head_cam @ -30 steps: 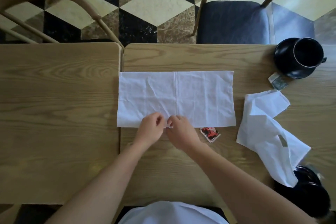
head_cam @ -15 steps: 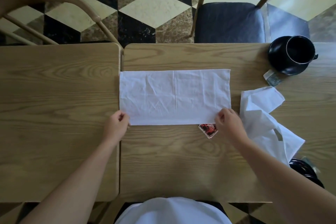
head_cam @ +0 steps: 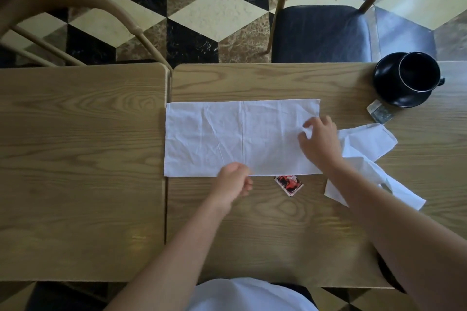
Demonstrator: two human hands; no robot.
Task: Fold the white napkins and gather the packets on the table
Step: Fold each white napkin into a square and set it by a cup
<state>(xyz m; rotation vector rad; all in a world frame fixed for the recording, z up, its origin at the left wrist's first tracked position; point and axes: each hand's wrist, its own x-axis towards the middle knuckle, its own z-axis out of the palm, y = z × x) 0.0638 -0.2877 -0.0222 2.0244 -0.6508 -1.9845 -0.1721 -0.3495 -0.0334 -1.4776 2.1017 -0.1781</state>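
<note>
While the napkin [head_cam: 235,137] lay flat, we worked its right edge.
Right hand [head_cam: 319,142] pinched that edge; left hand [head_cam: 233,180] curled, grip unclear, beside a packet [head_cam: 289,184].

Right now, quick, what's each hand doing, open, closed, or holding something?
Left hand: curled at the near edge of the flat napkin; grip cannot be told.
Right hand: pinching the napkin's right end.
</note>
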